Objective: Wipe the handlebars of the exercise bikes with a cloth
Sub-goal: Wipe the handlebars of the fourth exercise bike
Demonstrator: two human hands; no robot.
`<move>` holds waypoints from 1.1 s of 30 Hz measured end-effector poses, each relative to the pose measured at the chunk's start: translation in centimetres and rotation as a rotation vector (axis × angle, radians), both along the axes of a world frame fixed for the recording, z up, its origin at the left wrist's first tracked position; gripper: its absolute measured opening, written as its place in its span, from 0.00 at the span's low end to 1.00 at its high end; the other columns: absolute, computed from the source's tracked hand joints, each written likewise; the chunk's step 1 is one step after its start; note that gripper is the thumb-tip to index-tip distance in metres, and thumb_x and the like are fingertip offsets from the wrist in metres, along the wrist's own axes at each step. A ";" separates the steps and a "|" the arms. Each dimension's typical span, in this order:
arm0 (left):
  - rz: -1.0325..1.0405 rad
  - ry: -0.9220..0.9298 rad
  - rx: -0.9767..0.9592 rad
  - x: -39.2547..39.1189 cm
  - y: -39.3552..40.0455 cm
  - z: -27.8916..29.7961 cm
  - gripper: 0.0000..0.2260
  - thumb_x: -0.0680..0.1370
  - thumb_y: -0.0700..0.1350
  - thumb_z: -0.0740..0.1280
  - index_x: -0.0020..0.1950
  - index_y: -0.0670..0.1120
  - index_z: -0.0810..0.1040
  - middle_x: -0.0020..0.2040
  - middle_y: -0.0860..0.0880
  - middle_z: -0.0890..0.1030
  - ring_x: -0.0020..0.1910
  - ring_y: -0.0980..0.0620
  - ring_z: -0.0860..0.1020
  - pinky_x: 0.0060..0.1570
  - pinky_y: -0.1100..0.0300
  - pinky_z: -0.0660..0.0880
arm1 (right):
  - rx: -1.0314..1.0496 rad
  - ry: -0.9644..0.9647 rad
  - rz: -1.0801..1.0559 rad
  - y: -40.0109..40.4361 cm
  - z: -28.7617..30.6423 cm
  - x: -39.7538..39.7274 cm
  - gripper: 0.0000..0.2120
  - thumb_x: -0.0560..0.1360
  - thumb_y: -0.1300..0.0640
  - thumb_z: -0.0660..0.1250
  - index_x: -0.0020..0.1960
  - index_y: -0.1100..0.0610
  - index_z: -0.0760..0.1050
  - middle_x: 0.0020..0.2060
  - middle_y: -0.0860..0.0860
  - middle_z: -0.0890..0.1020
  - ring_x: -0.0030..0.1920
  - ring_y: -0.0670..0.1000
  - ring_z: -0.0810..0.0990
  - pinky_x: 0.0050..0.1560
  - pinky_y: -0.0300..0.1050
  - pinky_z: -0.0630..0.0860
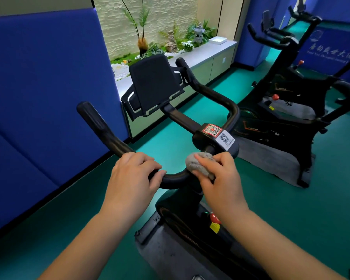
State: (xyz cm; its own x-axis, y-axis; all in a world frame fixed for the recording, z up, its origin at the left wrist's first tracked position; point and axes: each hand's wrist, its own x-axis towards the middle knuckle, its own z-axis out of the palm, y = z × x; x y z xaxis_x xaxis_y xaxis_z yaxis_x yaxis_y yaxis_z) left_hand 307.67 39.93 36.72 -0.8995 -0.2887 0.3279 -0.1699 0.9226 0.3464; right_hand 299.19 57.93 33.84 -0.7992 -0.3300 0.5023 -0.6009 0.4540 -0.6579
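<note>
Left hand (133,170) gripping curved black handlebar (174,179), right hand (218,174) pressing fuzzy grey cloth (200,164) around it

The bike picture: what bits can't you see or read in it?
- Head view: the handlebar where the left hand grips it, and under the cloth that the right hand presses on it, is covered.
- The QR stickers are too small to read.
- The wall lettering is blurred and cut off by the right edge.
- The saddle lies outside the bottom edge.
</note>
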 end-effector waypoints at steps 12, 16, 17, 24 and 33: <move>0.011 0.016 0.002 0.0 0.0 -0.5 0.08 0.75 0.54 0.64 0.46 0.54 0.82 0.44 0.58 0.76 0.51 0.52 0.71 0.55 0.55 0.66 | -0.031 -0.078 -0.090 -0.5 0.4 0.4 0.14 0.72 0.59 0.72 0.57 0.52 0.80 0.45 0.49 0.70 0.45 0.46 0.72 0.52 0.34 0.72; 0.002 0.009 -0.002 -0.1 0.0 -0.4 0.09 0.75 0.54 0.64 0.46 0.54 0.81 0.44 0.59 0.75 0.51 0.53 0.70 0.56 0.55 0.67 | -0.072 -0.204 -0.198 -1.2 1.3 -2.1 0.12 0.73 0.56 0.71 0.56 0.51 0.81 0.47 0.50 0.69 0.46 0.46 0.71 0.54 0.36 0.72; 0.000 0.010 -0.002 -0.1 0.0 -0.5 0.08 0.76 0.54 0.64 0.46 0.54 0.81 0.44 0.58 0.75 0.51 0.53 0.70 0.56 0.55 0.66 | -0.097 -0.241 -0.231 -1.4 1.5 -2.7 0.12 0.73 0.55 0.71 0.56 0.51 0.81 0.47 0.51 0.68 0.47 0.47 0.71 0.55 0.37 0.72; 0.009 0.033 0.034 0.0 0.2 -0.8 0.08 0.75 0.53 0.64 0.46 0.53 0.81 0.44 0.58 0.75 0.51 0.53 0.69 0.55 0.57 0.66 | -0.421 -0.456 -0.274 -1.8 -0.3 2.5 0.14 0.73 0.60 0.71 0.56 0.47 0.76 0.47 0.49 0.72 0.44 0.35 0.74 0.47 0.22 0.68; 0.012 0.025 0.019 -0.1 0.4 -0.7 0.04 0.76 0.50 0.66 0.45 0.53 0.80 0.45 0.58 0.74 0.52 0.54 0.67 0.54 0.62 0.62 | -0.669 -0.646 -0.409 -2.9 -1.7 1.0 0.07 0.77 0.57 0.65 0.46 0.47 0.69 0.44 0.50 0.79 0.45 0.49 0.78 0.43 0.38 0.74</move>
